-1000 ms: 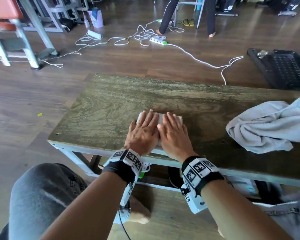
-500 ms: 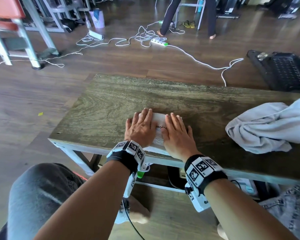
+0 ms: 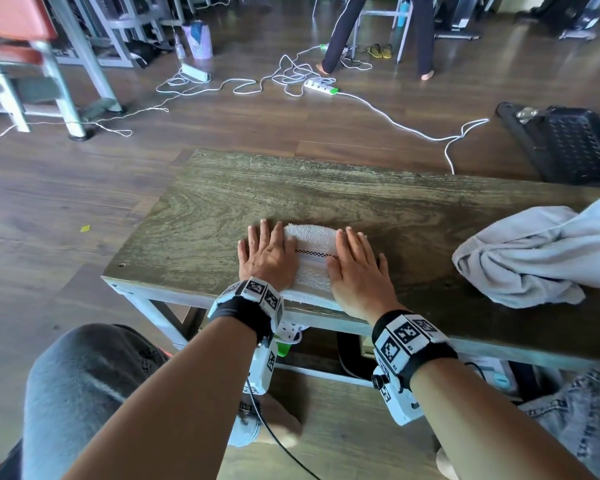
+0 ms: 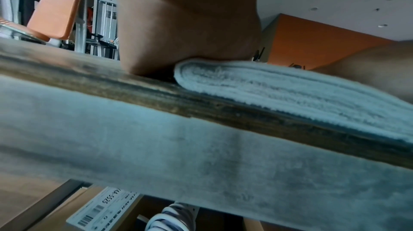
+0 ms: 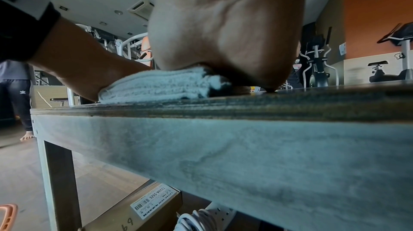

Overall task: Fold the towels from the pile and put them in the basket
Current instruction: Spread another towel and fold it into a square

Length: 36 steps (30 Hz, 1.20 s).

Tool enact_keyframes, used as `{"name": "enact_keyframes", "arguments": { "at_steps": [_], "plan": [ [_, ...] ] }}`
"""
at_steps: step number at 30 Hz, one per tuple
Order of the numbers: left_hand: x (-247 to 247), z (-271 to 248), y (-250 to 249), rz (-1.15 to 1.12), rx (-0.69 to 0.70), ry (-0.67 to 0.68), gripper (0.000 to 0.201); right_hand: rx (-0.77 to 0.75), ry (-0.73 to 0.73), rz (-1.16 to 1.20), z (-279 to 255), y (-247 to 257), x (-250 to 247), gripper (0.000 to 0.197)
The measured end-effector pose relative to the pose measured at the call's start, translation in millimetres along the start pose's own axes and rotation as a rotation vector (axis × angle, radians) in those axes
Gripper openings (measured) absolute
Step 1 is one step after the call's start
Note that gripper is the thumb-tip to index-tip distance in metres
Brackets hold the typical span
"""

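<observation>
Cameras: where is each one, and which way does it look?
Head: high up, looking down at the table; both arms, left hand, right hand on the folded towel.
Left wrist: below the table edge, looking up along the palm.
Right wrist: likewise; both hands show.
All three share the towel.

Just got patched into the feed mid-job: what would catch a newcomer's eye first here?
First, the two hands, left hand and right hand, pressing flat on a small folded white towel at the near edge of the wooden table. Next, the crumpled grey towel heaped at the table's right end. Behind, white cables sprawl across the floor.
</observation>
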<state>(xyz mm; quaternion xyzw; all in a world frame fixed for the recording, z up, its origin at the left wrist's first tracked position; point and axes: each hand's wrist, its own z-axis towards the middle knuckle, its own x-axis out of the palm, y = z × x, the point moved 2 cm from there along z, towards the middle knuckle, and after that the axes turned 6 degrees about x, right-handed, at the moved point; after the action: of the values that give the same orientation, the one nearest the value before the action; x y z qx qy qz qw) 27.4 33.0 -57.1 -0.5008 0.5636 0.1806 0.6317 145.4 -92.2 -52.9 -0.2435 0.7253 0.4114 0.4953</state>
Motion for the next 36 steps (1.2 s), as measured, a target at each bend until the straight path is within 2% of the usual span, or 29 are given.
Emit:
{"name": "enact_keyframes", "arguments": {
  "at_steps": [6,11,16,19,20,23,25,28,36],
  "plan": [
    [2.9,-4.1,3.0,-0.015,0.010,-0.133,0.066,0.045,-0.031,0.043,1.4,-3.2,3.6,0.061],
    [4.5,-0.4,4.5,-0.029,0.108,-0.196,0.051,0.061,-0.013,0.042,1.5,-3.4,2.7,0.060],
    [-29.8,8.0,-1.7,0.018,0.128,-0.066,0.033,0.047,0.018,0.029,4.1,-4.9,0.4,0.060],
    [-44.9,20.6,3.7,-0.072,0.189,0.049,0.026,0.039,0.035,0.018,5.9,-5.5,0.3,0.060],
    [-46.0,23.9,6.4,-0.087,0.206,0.091,0.026,0.029,0.042,0.014,6.6,-6.1,-0.2,0.059],
    [-38.9,44.9,24.0,-0.095,0.267,0.165,0.044,-0.028,0.082,-0.003,7.9,-10.6,-3.3,0.059],
    [-48.8,40.0,22.8,-0.054,0.308,0.207,0.040,-0.052,0.093,0.001,8.0,-13.1,-4.6,0.059],
    [-59.6,31.6,24.1,0.026,0.355,0.199,0.028,-0.060,0.080,0.002,7.9,-13.4,-4.2,0.059],
    [-74.6,26.2,24.1,0.091,0.352,0.254,0.027,-0.072,0.069,0.006,9.5,-14.7,-2.0,0.058]
  ]
}}
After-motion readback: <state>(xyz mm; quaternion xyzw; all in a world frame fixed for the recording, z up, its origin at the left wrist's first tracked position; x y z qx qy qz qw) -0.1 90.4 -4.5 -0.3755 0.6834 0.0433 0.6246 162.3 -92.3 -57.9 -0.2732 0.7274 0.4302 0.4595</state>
